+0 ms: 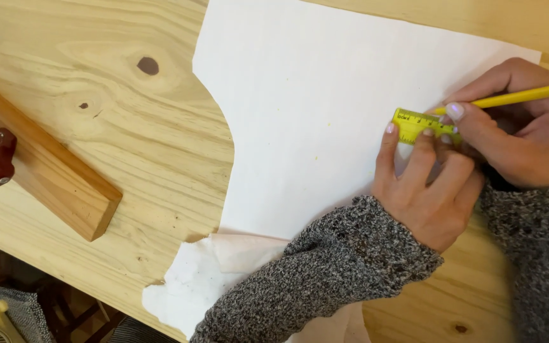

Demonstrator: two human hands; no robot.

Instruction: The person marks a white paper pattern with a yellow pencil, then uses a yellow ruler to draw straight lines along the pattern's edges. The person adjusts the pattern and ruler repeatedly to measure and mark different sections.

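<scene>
I see my left hand [424, 190] pinning the yellow ruler [424, 126] on the white sheet [312, 114], right hand [519, 121] gripping a pencil [516, 96] at the ruler's edge; no drawn line shows yet.

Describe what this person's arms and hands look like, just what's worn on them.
Both arms wear a chunky knit sweater flecked grey, black and white, with ribbed cuffs ending at the wrists. The left hand and right hand are bare: no gloves, rings or watch show. The fingernails carry pale lilac polish.
</scene>
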